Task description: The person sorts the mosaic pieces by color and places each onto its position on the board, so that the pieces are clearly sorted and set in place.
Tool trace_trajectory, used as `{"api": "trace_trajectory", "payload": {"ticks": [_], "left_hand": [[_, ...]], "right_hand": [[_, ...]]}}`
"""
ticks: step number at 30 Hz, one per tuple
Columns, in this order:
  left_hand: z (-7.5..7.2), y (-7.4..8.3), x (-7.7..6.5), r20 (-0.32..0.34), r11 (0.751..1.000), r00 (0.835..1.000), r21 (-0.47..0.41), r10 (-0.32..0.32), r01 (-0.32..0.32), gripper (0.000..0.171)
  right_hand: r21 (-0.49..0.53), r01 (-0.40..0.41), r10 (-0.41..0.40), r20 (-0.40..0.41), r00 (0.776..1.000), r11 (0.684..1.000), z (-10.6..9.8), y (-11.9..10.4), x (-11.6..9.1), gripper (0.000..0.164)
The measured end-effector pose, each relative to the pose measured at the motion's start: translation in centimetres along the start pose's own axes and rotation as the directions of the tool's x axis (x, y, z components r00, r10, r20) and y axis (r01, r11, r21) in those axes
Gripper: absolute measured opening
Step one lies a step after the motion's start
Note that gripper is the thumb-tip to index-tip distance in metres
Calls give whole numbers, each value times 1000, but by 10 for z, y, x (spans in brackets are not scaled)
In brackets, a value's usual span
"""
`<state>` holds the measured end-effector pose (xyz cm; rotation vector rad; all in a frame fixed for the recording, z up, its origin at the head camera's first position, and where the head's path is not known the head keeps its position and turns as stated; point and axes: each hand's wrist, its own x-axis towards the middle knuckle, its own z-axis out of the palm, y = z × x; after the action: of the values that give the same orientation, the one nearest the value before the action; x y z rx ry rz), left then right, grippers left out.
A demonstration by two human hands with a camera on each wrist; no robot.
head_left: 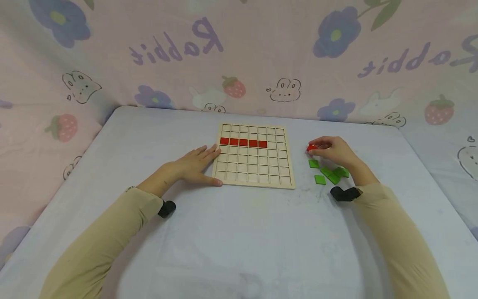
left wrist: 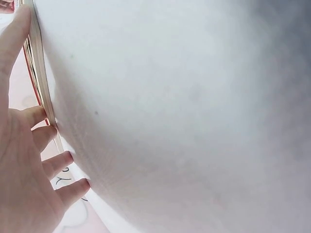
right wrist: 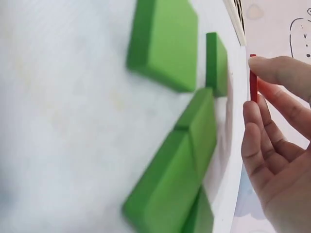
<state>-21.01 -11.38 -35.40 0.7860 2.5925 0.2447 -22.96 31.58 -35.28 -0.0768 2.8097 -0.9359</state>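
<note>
A light wooden grid board (head_left: pixel 252 181) lies on the table, with a row of several red square tiles (head_left: pixel 243 143) set side by side in one of its upper rows. My left hand (head_left: pixel 196 166) rests at the board's left edge, fingers straight and spread; in the left wrist view the thumb and fingertips (left wrist: pixel 65 158) touch the board's side. To the right of the board, my right hand (head_left: pixel 334 150) pinches a red tile (right wrist: pixel 253 80) between thumb and fingers. Several green tiles (head_left: pixel 320 179) lie just below that hand, a few overlapping.
The white-covered table (head_left: pixel 246 241) stretches out around the board. A patterned cloth (head_left: pixel 254 62) with rabbits, flowers and strawberries hangs behind it. Black wrist straps (head_left: pixel 343 194) sit at both sleeve cuffs.
</note>
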Motion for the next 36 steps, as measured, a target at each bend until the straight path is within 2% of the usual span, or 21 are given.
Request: {"api": "trace_trajectory", "payload": {"ticks": [20, 36], "left_hand": [[0, 2, -2, 0, 1000, 1000, -8, -7, 7, 105], [1, 1, 0, 5, 1000, 1000, 1, -16, 16, 106]], "right_hand": [[40, 60, -60, 2, 998, 997, 8, -24, 12, 45], [24, 74, -75, 9, 997, 997, 18, -32, 23, 41]]}}
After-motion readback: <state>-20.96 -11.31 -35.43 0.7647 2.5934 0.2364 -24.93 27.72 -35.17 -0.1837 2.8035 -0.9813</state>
